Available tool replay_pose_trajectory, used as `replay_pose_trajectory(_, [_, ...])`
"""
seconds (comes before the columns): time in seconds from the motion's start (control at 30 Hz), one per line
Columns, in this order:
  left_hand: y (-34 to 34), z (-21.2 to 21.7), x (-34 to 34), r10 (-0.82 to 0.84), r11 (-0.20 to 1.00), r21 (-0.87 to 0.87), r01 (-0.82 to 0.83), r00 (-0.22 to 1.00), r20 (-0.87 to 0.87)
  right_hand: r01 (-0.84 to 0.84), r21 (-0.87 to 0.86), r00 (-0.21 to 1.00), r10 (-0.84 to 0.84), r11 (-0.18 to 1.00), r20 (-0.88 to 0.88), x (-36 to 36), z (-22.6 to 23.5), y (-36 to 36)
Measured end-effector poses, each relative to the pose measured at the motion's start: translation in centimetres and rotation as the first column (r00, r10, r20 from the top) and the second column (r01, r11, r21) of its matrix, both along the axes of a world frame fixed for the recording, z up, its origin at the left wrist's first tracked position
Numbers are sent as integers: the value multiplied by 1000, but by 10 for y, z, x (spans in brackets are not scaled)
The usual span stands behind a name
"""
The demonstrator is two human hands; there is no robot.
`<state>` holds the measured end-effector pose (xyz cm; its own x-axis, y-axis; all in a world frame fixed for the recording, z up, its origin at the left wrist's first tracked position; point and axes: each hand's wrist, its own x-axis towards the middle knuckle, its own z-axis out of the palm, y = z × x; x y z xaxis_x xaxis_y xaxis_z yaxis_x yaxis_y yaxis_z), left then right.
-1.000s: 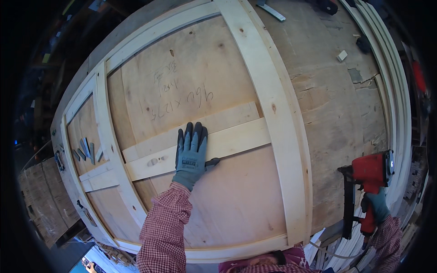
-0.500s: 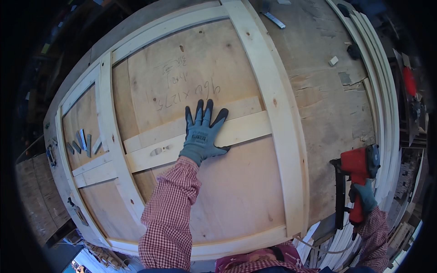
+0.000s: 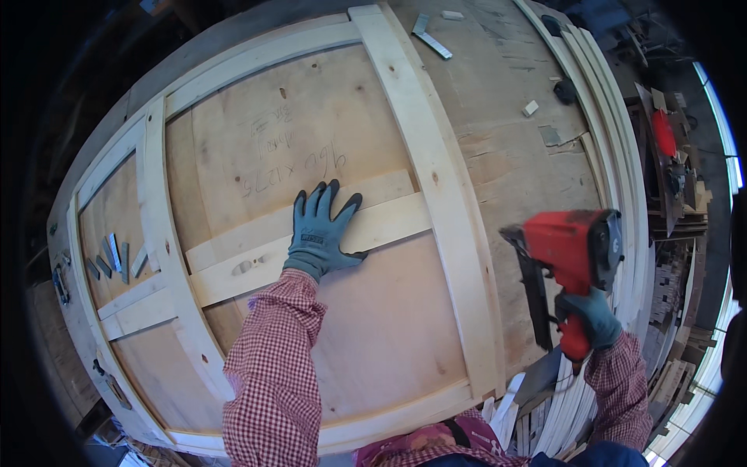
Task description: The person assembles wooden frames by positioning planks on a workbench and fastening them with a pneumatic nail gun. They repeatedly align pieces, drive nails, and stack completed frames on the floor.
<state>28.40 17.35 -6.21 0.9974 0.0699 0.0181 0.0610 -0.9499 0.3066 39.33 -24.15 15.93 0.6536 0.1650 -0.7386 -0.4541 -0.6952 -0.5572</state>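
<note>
My left hand (image 3: pixel 317 237), in a grey-blue work glove with dark fingertips, lies with fingers spread on a pale wooden crossbar (image 3: pixel 389 224). That bar runs across a plywood panel (image 3: pixel 381 327) framed with wooden battens, and pencil marks show on the plywood beyond the hand. To the right of the frame, my right hand (image 3: pixel 595 317), gloved alike, is wrapped round the grip of a red and black nail gun (image 3: pixel 564 245). The gun is held up over the bench, apart from the frame, its nose pointing left toward the right-hand batten (image 3: pixel 432 167).
Several strips of staples or nails (image 3: pixel 124 261) lie on the panel's left section. Another metallic strip (image 3: pixel 432 43) and a small wood block (image 3: pixel 531 108) rest on the worktable (image 3: pixel 498 156). Long wooden strips (image 3: pixel 615 140) line its right edge. More offcuts are stacked at right.
My right hand has raised the nail gun and brought it left, nearer the frame. The whole view has shifted somewhat. My left hand stays spread on the same crossbar.
</note>
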Motion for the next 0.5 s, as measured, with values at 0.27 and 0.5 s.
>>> replay_pose_trajectory(0.27, [-1,-1,2,-6,1000,-10,6,1000,20,-179,68,982,174,982,73,31,-32,78])
replay_pose_trajectory(0.5, [-2,-3,3,-5,1000,13,5,998,-58,-290,46,950,281,956,140,33,-48,73])
